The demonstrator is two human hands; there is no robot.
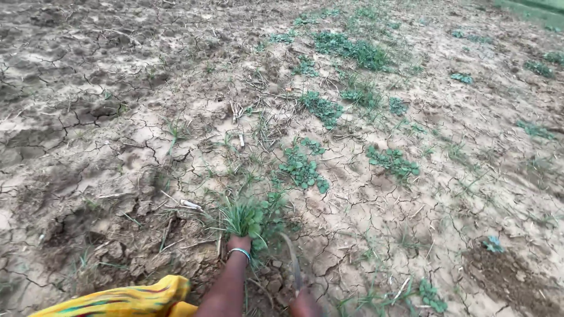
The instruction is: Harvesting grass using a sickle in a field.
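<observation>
Left hand clamped on grass tuft, blades fanning up & away. Right hand gripping sickle, blade curving toward tuft base, just beside it.

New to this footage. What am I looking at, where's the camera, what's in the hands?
There is one picture, from a camera worn on a person's head, looking down at their own two bare hands. No machine is involved. The left hand, with a metal bangle on the wrist, grips a tuft of grass. The right hand holds a curved blade, probably a sickle, close beside the tuft. The ground is dry cracked soil with scattered small green weeds. Yellow cloth shows at the bottom edge.
</observation>
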